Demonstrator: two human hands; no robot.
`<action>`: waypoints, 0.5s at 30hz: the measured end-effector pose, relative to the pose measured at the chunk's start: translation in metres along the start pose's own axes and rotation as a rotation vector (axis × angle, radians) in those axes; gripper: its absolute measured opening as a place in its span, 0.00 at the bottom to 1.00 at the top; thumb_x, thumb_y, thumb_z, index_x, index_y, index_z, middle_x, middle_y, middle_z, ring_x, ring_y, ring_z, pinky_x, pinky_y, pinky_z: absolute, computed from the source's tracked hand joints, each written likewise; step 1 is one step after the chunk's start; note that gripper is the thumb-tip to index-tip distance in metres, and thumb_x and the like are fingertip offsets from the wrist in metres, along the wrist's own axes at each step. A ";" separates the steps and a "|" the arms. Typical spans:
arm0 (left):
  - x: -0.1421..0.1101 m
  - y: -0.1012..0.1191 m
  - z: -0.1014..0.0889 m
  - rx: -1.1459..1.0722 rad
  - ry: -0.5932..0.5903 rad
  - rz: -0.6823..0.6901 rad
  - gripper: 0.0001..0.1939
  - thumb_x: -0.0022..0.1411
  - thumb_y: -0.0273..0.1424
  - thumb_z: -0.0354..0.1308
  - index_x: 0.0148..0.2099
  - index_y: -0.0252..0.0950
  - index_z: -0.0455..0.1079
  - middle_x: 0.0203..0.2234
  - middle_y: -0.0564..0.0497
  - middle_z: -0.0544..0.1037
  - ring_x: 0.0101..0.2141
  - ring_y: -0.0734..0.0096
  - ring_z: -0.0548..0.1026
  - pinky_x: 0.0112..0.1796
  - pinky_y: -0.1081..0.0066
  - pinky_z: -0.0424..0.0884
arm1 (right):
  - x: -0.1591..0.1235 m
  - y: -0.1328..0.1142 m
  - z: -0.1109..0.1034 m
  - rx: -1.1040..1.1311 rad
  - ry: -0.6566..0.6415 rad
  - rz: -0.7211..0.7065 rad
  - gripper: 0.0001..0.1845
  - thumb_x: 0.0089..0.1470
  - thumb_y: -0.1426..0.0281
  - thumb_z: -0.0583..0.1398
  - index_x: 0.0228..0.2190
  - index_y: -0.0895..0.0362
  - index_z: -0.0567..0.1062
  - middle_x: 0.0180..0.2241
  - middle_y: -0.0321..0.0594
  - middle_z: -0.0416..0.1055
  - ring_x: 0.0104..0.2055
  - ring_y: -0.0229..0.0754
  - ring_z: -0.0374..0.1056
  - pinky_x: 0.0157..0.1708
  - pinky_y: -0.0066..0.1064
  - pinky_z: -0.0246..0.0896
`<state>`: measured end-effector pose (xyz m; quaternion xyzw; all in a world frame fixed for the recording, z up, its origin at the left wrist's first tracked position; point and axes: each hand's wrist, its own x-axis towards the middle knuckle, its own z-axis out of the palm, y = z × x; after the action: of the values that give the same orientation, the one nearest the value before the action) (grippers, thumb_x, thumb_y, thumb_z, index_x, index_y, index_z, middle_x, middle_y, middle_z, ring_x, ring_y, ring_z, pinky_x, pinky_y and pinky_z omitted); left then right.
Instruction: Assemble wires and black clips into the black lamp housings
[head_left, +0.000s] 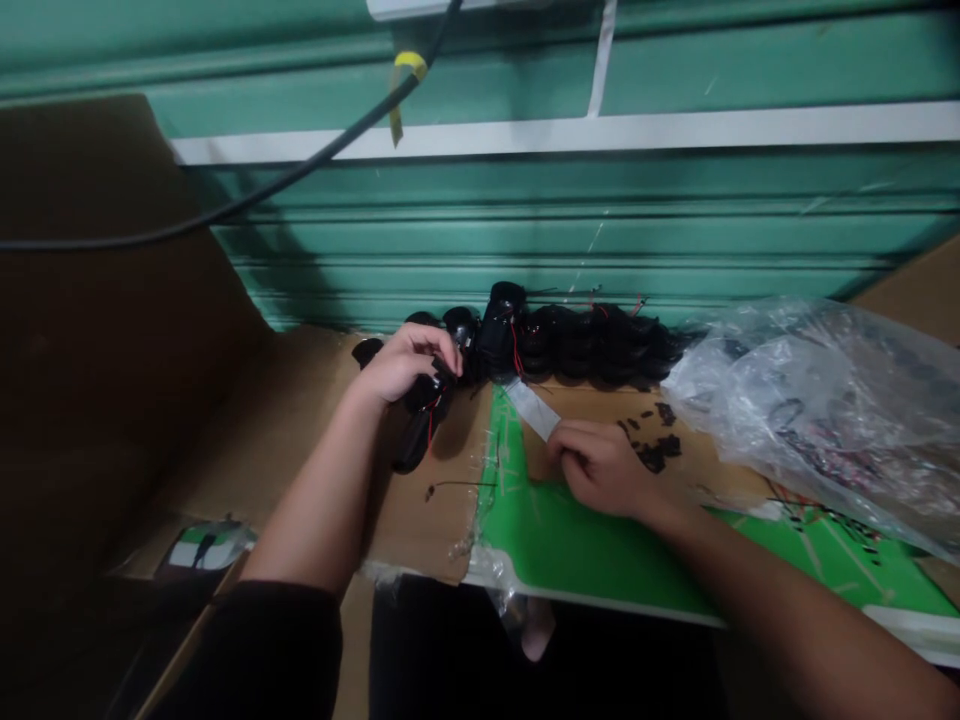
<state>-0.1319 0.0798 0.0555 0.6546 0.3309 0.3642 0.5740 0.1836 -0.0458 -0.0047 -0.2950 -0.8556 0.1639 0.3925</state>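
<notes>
My left hand (409, 365) is closed on a shiny black part (421, 395) with a thin red wire; the fingers hide much of it. Below that hand, a rounded black piece (411, 445) rests on the cardboard, and I cannot tell whether it is joined to the held part. My right hand (604, 467) pinches the near end of a flat pale-grey strip (534, 408). The strip's far end reaches toward an upright black cylinder (498, 330) with red wires. More black rounded parts (592, 345) are stacked in a row beside the cylinder, along the wall.
Clear plastic bags (817, 400) with wires inside lie at the right. Small black scraps (656, 450) are scattered on the cardboard (442, 535). A green sheet (600, 550) covers the near surface. A black cable (300, 165) hangs across the green wall (465, 220).
</notes>
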 end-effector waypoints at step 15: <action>-0.002 -0.004 0.051 0.581 -0.147 -0.117 0.16 0.53 0.33 0.63 0.42 0.31 0.81 0.32 0.48 0.82 0.29 0.80 0.76 0.31 0.81 0.68 | 0.000 0.000 0.000 0.003 -0.028 0.009 0.12 0.55 0.86 0.53 0.33 0.58 0.69 0.31 0.35 0.67 0.32 0.35 0.63 0.35 0.29 0.55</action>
<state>-0.0897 0.0525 0.0478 0.7957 0.4160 0.1725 0.4050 0.1836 -0.0460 -0.0052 -0.2960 -0.8595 0.1712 0.3800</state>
